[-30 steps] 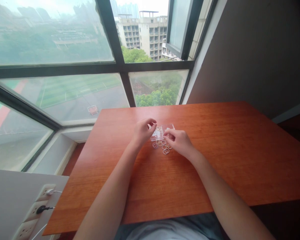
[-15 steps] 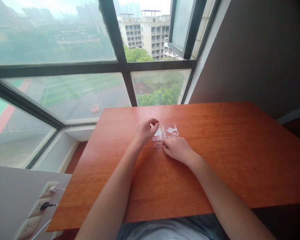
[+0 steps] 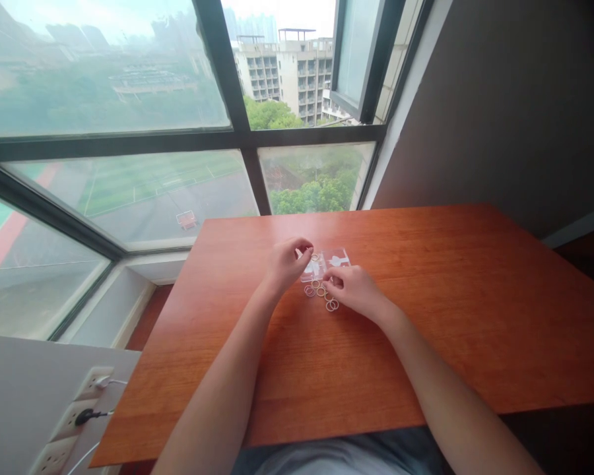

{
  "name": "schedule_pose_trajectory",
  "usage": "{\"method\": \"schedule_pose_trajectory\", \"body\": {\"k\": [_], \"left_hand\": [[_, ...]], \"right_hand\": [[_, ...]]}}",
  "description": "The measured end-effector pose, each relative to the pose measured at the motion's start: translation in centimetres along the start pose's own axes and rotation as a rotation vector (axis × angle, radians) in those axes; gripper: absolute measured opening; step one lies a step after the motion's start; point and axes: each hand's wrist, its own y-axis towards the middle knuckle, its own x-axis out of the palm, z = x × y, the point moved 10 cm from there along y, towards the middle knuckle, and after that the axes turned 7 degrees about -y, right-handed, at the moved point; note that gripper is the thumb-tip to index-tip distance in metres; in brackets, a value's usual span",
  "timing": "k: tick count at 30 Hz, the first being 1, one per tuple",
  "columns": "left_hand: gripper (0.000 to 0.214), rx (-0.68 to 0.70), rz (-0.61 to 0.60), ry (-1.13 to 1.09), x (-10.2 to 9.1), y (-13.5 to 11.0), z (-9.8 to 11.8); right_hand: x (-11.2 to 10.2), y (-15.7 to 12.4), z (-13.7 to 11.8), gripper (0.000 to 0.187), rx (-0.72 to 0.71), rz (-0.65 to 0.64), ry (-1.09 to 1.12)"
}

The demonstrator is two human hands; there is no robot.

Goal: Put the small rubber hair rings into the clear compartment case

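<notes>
A small clear plastic piece (image 3: 332, 259) with white shapes on it lies flat on the wooden table (image 3: 426, 316). Several small pale rings (image 3: 321, 291) lie scattered just in front of it. My left hand (image 3: 286, 262) rests at the plastic piece's left edge, thumb and fingers pinched together at that edge. My right hand (image 3: 355, 290) is curled over the rings on their right side, fingertips pinched together; whether a ring is between them I cannot make out.
Large windows (image 3: 129, 191) rise behind the table's far edge. A dark wall (image 3: 499, 119) stands at the right. A white power strip (image 3: 79, 415) with plugged cables sits low at the left, beside the table's left edge.
My right hand went from near the plastic piece down onto the rings, then lifted slightly, uncovering more rings. My left hand stayed at the piece's left edge.
</notes>
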Motion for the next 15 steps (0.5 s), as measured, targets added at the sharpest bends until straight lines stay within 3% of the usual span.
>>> {"method": "schedule_pose_trajectory", "body": {"k": [7,15], "left_hand": [[0.011,-0.001,0.009,0.009,-0.1,0.0,-0.1],[0.011,-0.001,0.004,0.009,-0.1,0.0,0.1]], "right_hand": [[1.5,-0.7,-0.8,0.014,-0.051,-0.117,-0.049],[2.0,-0.8,-0.9,0.008,-0.055,-0.166,-0.074]]}}
